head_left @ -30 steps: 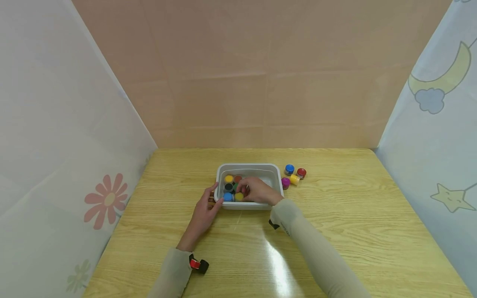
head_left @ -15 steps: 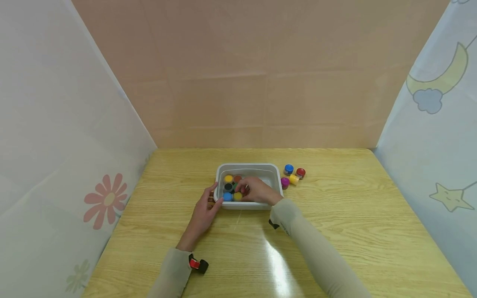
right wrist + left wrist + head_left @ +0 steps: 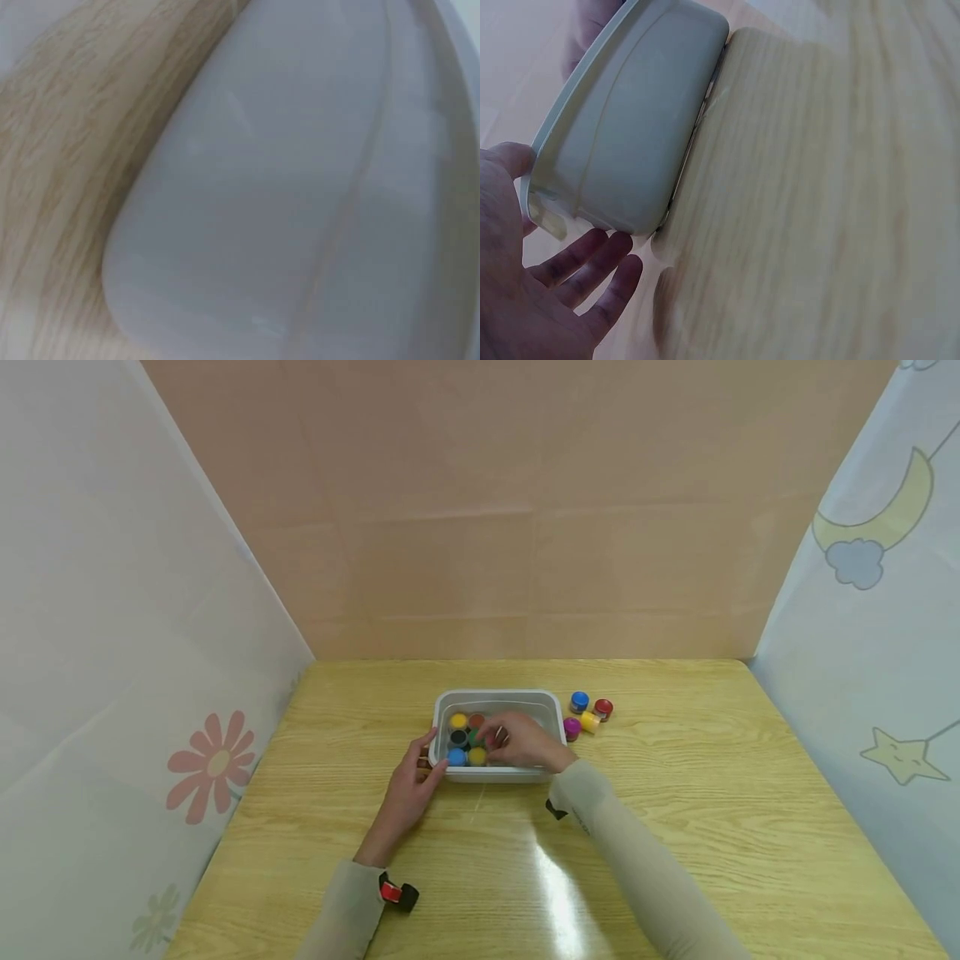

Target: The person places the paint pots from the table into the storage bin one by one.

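A grey-white plastic tray (image 3: 525, 695) stands on the table, with several small paint jars at its left end: yellow (image 3: 458, 721), brown (image 3: 476, 721), black (image 3: 458, 738), green (image 3: 475, 737), blue (image 3: 456, 757) and dark yellow (image 3: 477, 757). My left hand (image 3: 408, 785) grips the tray's left end, thumb on the rim and fingers against the outer wall, as the left wrist view also shows. Inside the tray, my right hand (image 3: 521, 741) has curled fingers around a small reddish paint jar (image 3: 491, 740), mostly hidden. The right wrist view shows only the tray's outer wall (image 3: 247, 210) and table.
Outside the tray's right end are blue (image 3: 579, 702), red (image 3: 603, 709) and magenta (image 3: 572, 729) paint jars, with a yellow one (image 3: 590, 722) lying on its side. A tan wall rises behind the wooden table (image 3: 675, 760).
My right hand has lifted slightly and shifted a little away from the dark yellow jar, showing more of the reddish jar. The left hand keeps its hold on the tray.
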`<state>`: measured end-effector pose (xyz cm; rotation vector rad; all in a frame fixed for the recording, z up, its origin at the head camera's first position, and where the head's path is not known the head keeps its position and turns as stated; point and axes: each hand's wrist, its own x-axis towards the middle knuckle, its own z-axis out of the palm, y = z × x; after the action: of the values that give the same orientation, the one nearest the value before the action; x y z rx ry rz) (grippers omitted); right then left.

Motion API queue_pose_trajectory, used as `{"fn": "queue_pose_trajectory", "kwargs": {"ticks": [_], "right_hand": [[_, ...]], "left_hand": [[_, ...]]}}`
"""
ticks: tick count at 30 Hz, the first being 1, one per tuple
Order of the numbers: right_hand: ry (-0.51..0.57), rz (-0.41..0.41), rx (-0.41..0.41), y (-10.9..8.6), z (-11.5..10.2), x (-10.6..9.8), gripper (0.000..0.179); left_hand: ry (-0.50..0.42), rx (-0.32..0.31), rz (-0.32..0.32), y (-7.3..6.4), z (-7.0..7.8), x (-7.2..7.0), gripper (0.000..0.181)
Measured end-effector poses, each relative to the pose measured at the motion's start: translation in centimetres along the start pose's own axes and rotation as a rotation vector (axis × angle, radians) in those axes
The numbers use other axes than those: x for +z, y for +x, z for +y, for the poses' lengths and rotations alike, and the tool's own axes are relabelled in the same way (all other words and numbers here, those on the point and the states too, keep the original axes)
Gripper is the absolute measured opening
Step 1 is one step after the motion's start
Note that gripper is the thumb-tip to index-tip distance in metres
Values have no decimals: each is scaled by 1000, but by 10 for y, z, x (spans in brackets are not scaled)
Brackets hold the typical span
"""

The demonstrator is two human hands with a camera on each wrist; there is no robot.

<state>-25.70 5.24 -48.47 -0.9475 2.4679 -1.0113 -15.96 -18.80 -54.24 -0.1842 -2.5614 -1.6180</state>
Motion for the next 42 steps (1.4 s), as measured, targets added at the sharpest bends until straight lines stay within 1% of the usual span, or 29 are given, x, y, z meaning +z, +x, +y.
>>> {"fn": "queue_pose_trajectory", "kwargs": {"ticks": [3, 7, 11, 14, 17, 18, 22, 26, 29, 33, 39, 42], "right_hand": [[20, 20, -35, -5, 1, -7, 27], [35, 66, -35, -17, 1, -19, 27], [31, 129, -36, -31, 1, -36, 23], [35, 188, -35, -41, 6, -49, 23], [60, 245, 4, -52, 14, -61, 25], [78, 262, 17, -56, 17, -65, 25], [90, 334, 78, -70, 34, -79, 27], [56, 388, 158, -83, 55, -88, 30], [35, 405, 219, -92, 69, -91, 32], [19, 424, 265, -101, 85, -91, 34], [12, 420, 320, -104, 102, -86, 32], [11, 408, 331, -104, 108, -84, 31]], "left_hand": [[2, -3, -1, 0, 1, 0, 61], [-6, -5, 0, -2, 1, 1, 59], [-17, -13, 2, -3, 2, 0, 59], [-9, -21, 2, -3, 3, 0, 61], [2, -24, 0, -2, 3, 0, 62], [5, -25, -1, -2, 3, 0, 62], [18, -29, -2, -3, 3, 0, 62], [28, -31, -1, -3, 3, 0, 61], [30, -35, -1, -2, 3, 0, 60], [28, -33, -3, -2, 4, 0, 59], [20, -28, -4, -2, 5, 0, 61], [18, -30, -6, -2, 4, 0, 61]]}}
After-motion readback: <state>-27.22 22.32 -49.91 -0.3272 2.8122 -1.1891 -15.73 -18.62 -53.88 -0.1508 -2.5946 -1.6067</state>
